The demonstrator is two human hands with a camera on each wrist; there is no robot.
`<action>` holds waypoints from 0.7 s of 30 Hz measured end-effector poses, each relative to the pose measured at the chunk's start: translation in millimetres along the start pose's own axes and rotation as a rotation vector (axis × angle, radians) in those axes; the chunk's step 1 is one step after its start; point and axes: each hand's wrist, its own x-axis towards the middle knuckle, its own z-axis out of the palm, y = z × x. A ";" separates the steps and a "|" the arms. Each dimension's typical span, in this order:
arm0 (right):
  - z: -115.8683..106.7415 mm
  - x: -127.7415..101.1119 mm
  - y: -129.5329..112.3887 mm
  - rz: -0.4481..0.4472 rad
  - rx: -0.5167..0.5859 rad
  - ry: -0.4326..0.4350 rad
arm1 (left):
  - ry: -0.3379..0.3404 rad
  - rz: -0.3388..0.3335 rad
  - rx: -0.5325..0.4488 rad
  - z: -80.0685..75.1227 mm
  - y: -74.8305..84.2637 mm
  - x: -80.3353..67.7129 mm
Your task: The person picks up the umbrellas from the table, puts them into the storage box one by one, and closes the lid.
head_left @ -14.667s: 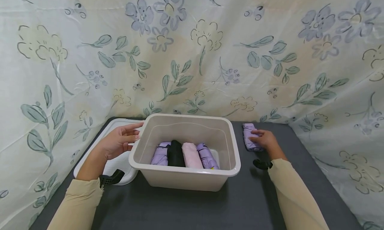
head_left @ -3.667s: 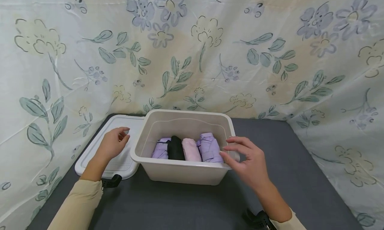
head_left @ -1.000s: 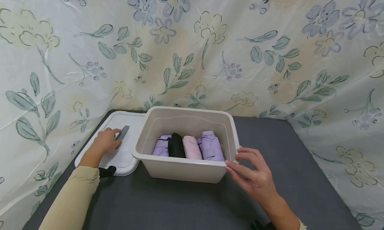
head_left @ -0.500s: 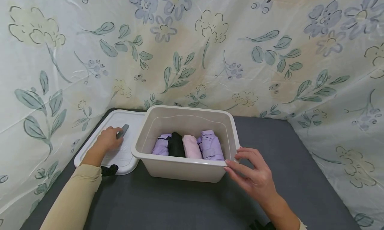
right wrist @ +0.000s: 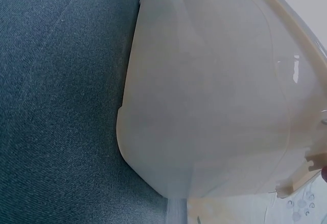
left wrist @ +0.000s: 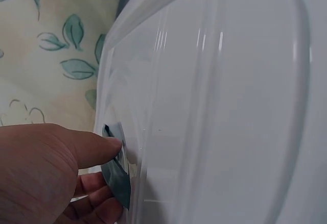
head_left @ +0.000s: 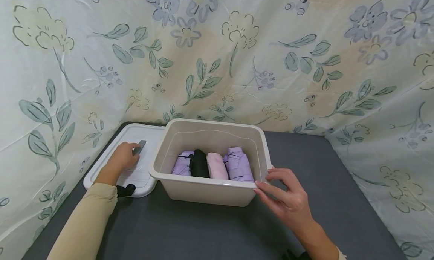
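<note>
Five rolled bundles now inside the beige bin (head_left: 210, 194), against four some seconds back, when a lilac one lay on the grey table (head_left: 210, 233) to the right under the right hand (head_left: 288, 201). Gone from the table since; seen now as the right-hand lilac bundle (head_left: 239, 164), sitting higher than its neighbours, seemingly on top of another lilac one. Packing judged done, with the work turned to the lid.

Over the last second, next to nothing different: both hands where they were, only a slight shift of the camera.

Left hand (head_left: 118, 161) resting on the white lid (head_left: 135, 135), thumb and fingers closed in a pinch on the grey tab (head_left: 139, 147) near the lid's middle; clear from the wrist view. Lid flat on the table, left of the bin and touching or just beside it, its near corner tucked by the bin's left wall.

Right hand spread and relaxed, fingertips touching the bin's near right corner at the rim, wrapped round nothing.

Inside the bin, along the near wall from left to right: lilac bundle (head_left: 181, 166), black bundle (head_left: 199, 165), pink bundle (head_left: 217, 166), then the lilac pair. Packed side by side and touching; far half of the bin floor bare. Nothing lying on the lid but the hand. Floral cloth (head_left: 217, 64) hung behind and on both sides.
</note>
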 end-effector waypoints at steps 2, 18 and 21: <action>-0.3 0.7 0.1 -0.010 -0.002 0.001 | -0.006 -0.003 0.002 -0.2 0.0 0.7; 0.3 -1.5 1.6 -0.037 -0.028 0.004 | -0.055 -0.095 -0.009 -3.9 5.2 5.1; -0.1 -1.7 2.7 -0.040 -0.025 0.009 | -0.049 -0.092 -0.009 -4.2 3.0 7.6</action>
